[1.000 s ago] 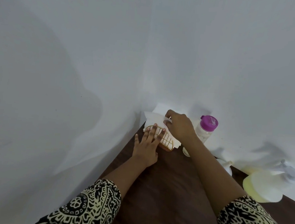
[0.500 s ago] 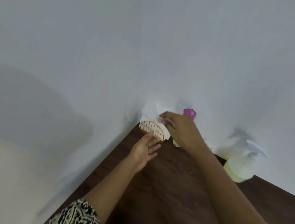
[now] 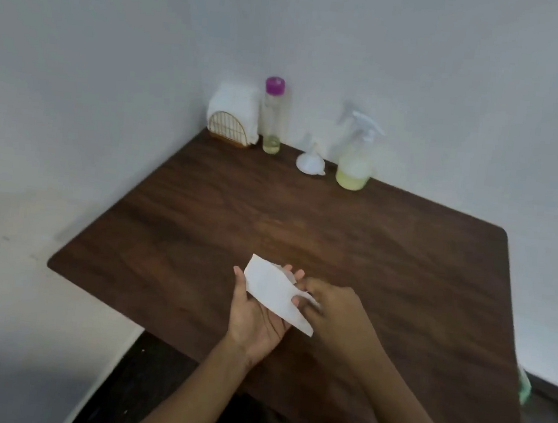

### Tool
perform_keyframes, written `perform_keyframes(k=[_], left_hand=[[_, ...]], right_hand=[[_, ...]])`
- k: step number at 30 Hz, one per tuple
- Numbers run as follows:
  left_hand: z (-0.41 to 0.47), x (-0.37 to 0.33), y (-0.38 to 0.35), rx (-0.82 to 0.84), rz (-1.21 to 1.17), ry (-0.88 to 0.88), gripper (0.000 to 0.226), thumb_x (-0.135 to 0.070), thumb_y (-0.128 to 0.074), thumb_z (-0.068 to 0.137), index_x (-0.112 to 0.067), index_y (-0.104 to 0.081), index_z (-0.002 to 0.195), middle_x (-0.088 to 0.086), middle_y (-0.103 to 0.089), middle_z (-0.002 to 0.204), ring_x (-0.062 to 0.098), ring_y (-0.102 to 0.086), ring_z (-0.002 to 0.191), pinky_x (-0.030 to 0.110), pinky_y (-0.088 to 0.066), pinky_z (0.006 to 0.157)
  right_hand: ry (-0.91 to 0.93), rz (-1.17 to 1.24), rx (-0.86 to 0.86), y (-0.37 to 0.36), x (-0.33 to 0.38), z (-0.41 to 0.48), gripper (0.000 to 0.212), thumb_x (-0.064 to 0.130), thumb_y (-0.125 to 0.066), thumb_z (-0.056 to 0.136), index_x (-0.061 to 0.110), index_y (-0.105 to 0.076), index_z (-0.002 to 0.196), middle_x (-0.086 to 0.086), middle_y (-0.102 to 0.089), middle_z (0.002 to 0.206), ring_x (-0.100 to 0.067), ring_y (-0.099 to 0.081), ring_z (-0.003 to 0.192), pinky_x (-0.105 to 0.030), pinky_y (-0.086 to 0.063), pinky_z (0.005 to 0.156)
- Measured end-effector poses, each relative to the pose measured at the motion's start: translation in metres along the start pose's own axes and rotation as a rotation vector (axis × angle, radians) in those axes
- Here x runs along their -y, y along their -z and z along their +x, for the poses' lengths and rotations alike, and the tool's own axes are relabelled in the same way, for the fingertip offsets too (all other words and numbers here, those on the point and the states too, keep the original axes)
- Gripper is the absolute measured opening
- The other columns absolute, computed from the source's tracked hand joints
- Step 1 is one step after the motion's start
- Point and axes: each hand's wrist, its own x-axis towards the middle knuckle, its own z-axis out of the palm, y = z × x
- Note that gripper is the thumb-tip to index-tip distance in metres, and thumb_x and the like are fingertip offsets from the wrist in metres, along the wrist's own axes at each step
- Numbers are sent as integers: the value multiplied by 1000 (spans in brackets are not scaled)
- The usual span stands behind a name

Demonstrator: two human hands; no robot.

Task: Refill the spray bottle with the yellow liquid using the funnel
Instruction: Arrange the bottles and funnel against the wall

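Table: dark wood, set into a white wall corner; far edge against the wall.
Spray bottle: upright at the far edge, right of centre. Long axis vertical. Trigger head on, nozzle pointed right. Yellow liquid filled only the bottom part.
Funnel: white, just left of the spray bottle, resting wide mouth down with spout up. Near the spray bottle, not touching as far as I could tell.
Tall bottle: clear, purple cap on, upright, left of the funnel. A little yellow liquid at the bottom. Long axis vertical.
Napkin holder: gold wire, in the far left corner, just left of the tall bottle, stuffed with white napkins.
Napkin: single white sheet, held over the near middle of the table, well apart from the bottles. Long axis ran far-left to near-right.
Left hand: palm up under the napkin, fingers loosely spread and slightly curled, thumb along the sheet's left edge. Supporting, not clamping.
Right hand: back of hand up, at the napkin's right side, thumb and fingertips pinching the sheet's right edge. Motion blur here, exact finger contact unclear.
Both hands: clear of the spray bottle and funnel.
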Motion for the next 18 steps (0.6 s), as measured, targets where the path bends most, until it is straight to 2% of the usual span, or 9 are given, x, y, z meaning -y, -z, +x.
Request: perform_keyframes(k=[2, 4, 6, 9, 12, 15, 18], left_hand=[[-14, 28, 5, 9, 62, 49, 90, -76, -37, 82, -5, -51, 136, 19, -57, 134, 31, -58, 116, 44, -42, 103], [-23, 47, 6, 6, 135, 69, 80, -67, -40, 88, -6, -49, 138, 21, -52, 139, 33, -55, 121, 47, -37, 107], [-30, 63, 2, -25, 214, 111, 64, -48, -46, 94, -3, -46, 139, 23, -51, 139, 33, -57, 118, 46, -41, 103], [-36, 80, -1, -54, 327, 214, 50, -32, -49, 91, -6, -54, 134, 18, -60, 131, 28, -63, 109, 42, -49, 95], [-40, 91, -4, -38, 460, 306, 42, -34, -45, 95, -14, -62, 127, 15, -64, 126, 26, -65, 106, 42, -49, 93], [-36, 95, -6, -38, 601, 325, 43, -39, -45, 95, -19, -59, 130, 12, -63, 129, 29, -58, 118, 48, -44, 102], [-30, 93, -10, -24, 680, 301, 47, -44, -46, 92, -19, -55, 130, 9, -62, 131, 28, -56, 122, 47, -41, 105]], right_hand=[[-145, 49, -9, 0, -20, -25, 21, 30, -53, 93, 21, -64, 109, 3, -69, 109, -11, -61, 87, -18, -39, 64], [-264, 67, 17, 0, -38, -44, 20, 31, -56, 92, 24, -62, 110, 7, -66, 112, -6, -57, 88, -14, -39, 63], [-344, 133, 62, -3, -51, -62, 17, 35, -62, 87, 30, -58, 104, 10, -61, 108, -3, -53, 87, -17, -40, 66], [-452, 320, 79, -10, -64, -84, 34, 39, -70, 81, 29, -52, 108, 13, -54, 106, -2, -53, 92, -21, -42, 70], [-540, 484, 113, -18, -70, -99, 38, 35, -72, 81, 26, -51, 112, 14, -56, 105, 2, -54, 88, -17, -41, 64], [-532, 569, 111, -20, -76, -107, 25, 23, -71, 83, 23, -55, 102, 13, -62, 98, 2, -58, 82, -14, -40, 57], [-540, 588, -57, -18, -83, -110, 9, 19, -68, 85, 19, -60, 88, 6, -66, 88, -10, -62, 78, -20, -42, 57]])
